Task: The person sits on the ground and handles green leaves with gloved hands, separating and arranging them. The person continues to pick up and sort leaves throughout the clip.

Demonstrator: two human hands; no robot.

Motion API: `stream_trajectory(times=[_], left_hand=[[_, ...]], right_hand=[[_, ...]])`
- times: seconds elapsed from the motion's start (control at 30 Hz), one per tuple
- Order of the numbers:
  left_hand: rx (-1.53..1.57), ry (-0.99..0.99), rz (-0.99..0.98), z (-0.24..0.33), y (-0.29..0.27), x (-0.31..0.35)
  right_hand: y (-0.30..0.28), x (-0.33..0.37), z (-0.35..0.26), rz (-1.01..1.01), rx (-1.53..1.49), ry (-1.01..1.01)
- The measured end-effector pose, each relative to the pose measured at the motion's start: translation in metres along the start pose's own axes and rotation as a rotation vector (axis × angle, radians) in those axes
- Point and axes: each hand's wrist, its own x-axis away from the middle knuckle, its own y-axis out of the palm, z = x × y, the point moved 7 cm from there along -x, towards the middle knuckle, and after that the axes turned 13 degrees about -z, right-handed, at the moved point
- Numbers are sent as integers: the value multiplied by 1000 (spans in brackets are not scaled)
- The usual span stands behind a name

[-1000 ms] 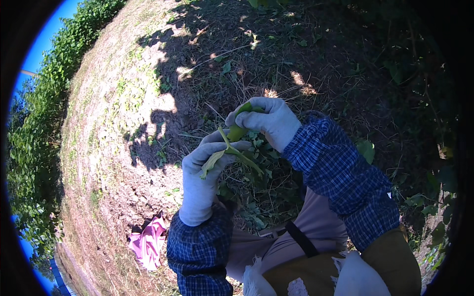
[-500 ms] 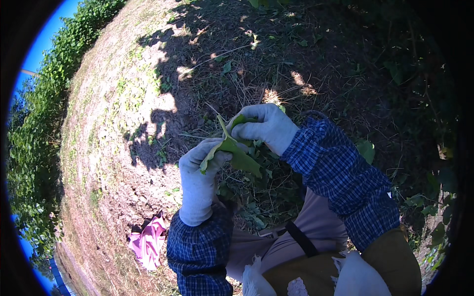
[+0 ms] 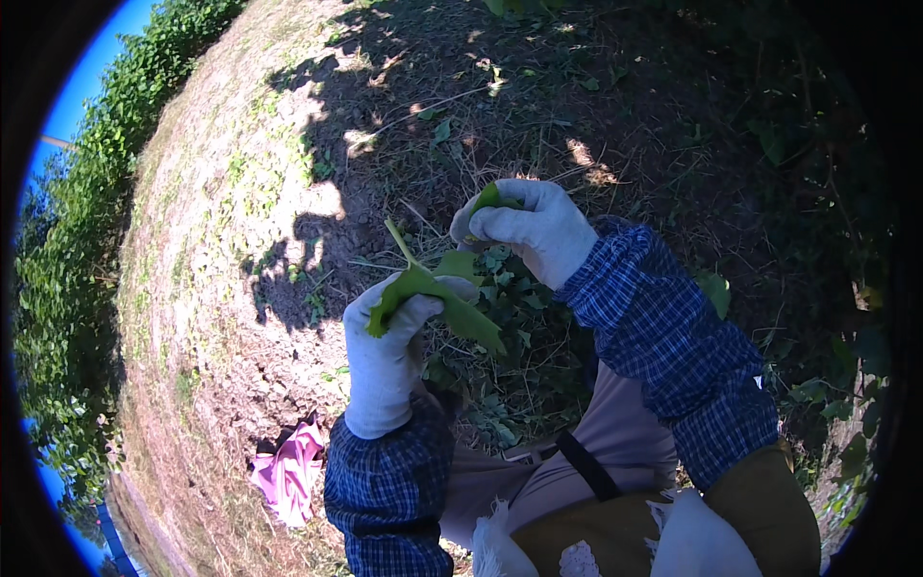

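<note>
Both my hands wear pale work gloves. A large green leaf (image 3: pixel 444 300) with its stalk pointing up is pinched in my left hand (image 3: pixel 383 351), thumb over its surface. Up and to the right, my right hand (image 3: pixel 538 229) is closed on a smaller green leaf piece (image 3: pixel 495 200), most of it hidden by the fingers. The two hands are a short way apart, and the leaf pieces do not appear to touch. Below them lies a heap of cut green leaves and dry stems (image 3: pixel 505 361).
A pink cloth (image 3: pixel 291 471) with a dark part lies on the sunlit ground at the lower left. A leafy hedge (image 3: pixel 72 279) runs down the left side. Shaded plants (image 3: pixel 836 413) stand at the right. Dry grass and soil cover the ground.
My right hand has moved up and away to the right with a torn leaf piece. My left hand keeps the larger leaf, which has tilted left and dropped slightly.
</note>
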Motion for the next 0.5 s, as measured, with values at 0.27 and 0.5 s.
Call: stream_trajectory(times=[0.27, 0.5], left_hand=[[-133, -61, -15, 0, 3, 2], [-106, -49, -38, -2, 1, 1]], right_hand=[[15, 0, 7, -110, 234, 158], [17, 1, 4, -126, 229, 81]])
